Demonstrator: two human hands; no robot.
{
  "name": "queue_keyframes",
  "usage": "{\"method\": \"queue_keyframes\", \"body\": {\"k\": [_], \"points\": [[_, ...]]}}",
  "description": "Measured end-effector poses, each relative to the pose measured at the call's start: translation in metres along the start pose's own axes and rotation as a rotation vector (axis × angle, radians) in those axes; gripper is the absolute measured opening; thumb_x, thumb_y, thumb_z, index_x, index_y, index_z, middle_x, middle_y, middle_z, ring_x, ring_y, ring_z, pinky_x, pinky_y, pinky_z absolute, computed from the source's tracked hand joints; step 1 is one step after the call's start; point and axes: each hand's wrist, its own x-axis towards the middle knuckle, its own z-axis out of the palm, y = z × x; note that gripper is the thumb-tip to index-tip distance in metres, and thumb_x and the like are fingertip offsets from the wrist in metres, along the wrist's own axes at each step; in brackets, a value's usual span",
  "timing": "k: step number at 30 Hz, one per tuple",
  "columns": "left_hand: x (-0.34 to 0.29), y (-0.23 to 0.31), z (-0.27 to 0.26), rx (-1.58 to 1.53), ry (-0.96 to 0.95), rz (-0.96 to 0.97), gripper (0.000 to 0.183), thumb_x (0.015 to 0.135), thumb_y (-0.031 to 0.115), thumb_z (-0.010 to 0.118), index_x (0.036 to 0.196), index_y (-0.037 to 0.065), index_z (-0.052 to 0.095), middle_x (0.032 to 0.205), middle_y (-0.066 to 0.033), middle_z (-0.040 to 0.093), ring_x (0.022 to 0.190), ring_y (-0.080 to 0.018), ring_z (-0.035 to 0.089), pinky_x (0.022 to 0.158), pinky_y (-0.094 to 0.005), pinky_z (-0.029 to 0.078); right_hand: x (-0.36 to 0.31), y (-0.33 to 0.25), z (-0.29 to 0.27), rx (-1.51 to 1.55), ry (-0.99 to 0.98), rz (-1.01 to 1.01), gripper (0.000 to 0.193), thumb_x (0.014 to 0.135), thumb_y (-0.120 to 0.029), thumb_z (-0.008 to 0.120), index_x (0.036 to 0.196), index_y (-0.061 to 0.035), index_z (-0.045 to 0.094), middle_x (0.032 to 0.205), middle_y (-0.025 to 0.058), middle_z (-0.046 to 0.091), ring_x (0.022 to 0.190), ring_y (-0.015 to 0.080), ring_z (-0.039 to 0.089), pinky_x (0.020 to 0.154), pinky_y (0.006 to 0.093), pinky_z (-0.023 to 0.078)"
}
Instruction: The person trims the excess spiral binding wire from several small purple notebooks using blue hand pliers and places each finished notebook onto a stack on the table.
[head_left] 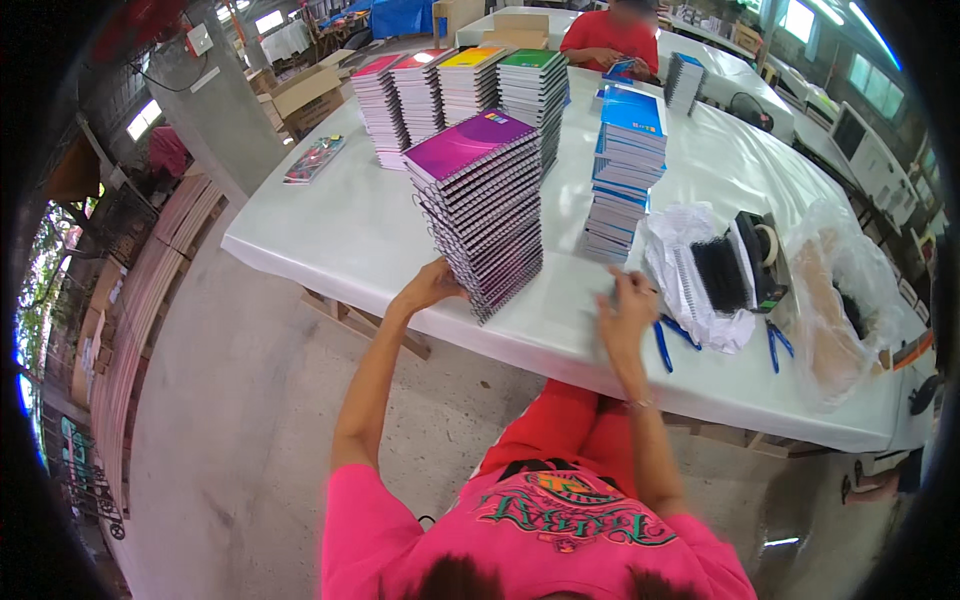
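Note:
A tall stack of purple spiral notebooks (490,205) leans at the near edge of the white table (330,220). My left hand (435,285) is curved against the lower left side of this stack, its fingertips partly hidden. My right hand (630,295) hovers over or rests on the table's near side, just before a stack of blue-covered notebooks (630,150). Its fingers look bent and a little apart, slightly blurred, with nothing visible in them. Right of it, blue-handled pliers (664,345) lie beside crumpled white wrapping (690,290) holding black spiral coils (722,275).
Red, yellow and green notebook stacks (470,90) stand behind the purple one. A plastic-wrapped packet (314,160) lies at the left. Rightward are a tape dispenser (765,260), more blue pliers (778,345) and a clear plastic bag (840,300). A person in red (610,40) sits across the table.

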Motion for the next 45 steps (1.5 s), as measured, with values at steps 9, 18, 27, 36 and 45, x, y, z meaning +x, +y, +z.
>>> {"method": "queue_keyframes", "body": {"k": [9, 18, 27, 36, 45], "points": [[0.023, -0.008, 0.010, -0.044, -0.072, -0.004, 0.058, 0.073, -0.006, 0.074, 0.126, -0.002, 0.050, 0.107, -0.0104, 0.066, 0.097, -0.0189, 0.062, 0.085, -0.0335, 0.051, -0.055, 0.080, -0.096, -0.303, -0.070, 0.183, 0.069, 0.073, -0.040, 0.078, 0.133, -0.0171, 0.052, 0.140, 0.0128, 0.042, 0.126, 0.0378, 0.038, 0.102, 0.0536, 0.030], [0.031, -0.001, 0.025, -0.083, -0.021, 0.066, 0.050, 0.072, -0.004, 0.076, 0.118, -0.004, 0.056, 0.099, -0.0108, 0.069, 0.091, -0.0187, 0.064, 0.081, -0.0328, 0.052, -0.054, 0.105, -0.088, -0.224, -0.055, 0.200, 0.071, 0.075, -0.032, 0.077, 0.135, -0.0080, 0.047, 0.127, 0.0296, 0.045, 0.116, 0.0459, 0.044, 0.098, 0.0528, 0.036], [0.047, -0.001, 0.040, -0.005, -0.039, 0.040, 0.051, 0.071, 0.003, 0.080, 0.117, -0.003, 0.058, 0.105, -0.0120, 0.067, 0.091, -0.0192, 0.063, 0.082, -0.0334, 0.051, -0.062, 0.100, -0.111, -0.162, -0.080, 0.126, 0.055, 0.082, -0.025, 0.069, 0.131, -0.0062, 0.052, 0.122, 0.0253, 0.051, 0.112, 0.0433, 0.047, 0.095, 0.0537, 0.038], [0.052, 0.001, 0.057, 0.023, -0.012, 0.106, 0.057, 0.066, 0.011, 0.086, 0.117, 0.005, 0.063, 0.104, -0.0078, 0.063, 0.078, -0.0183, 0.054, 0.072, -0.0317, 0.047, -0.033, 0.060, -0.182, 0.509, -0.357, 0.629, 0.050, 0.095, -0.045, 0.057, 0.128, -0.0079, 0.057, 0.114, 0.0105, 0.060, 0.102, 0.0187, 0.054, 0.084, 0.0378, 0.046], [0.044, 0.004, 0.069, 0.249, 0.103, 0.291, 0.058, 0.070, 0.015, 0.084, 0.122, 0.003, 0.059, 0.106, -0.0090, 0.060, 0.078, -0.0203, 0.052, 0.070, -0.0317, 0.046, 0.041, -0.013, -0.164, 0.671, -0.557, 0.271, 0.054, 0.098, -0.044, 0.053, 0.128, 0.0002, 0.052, 0.098, 0.0090, 0.056, 0.096, 0.0202, 0.053, 0.080, 0.0351, 0.046]]}}
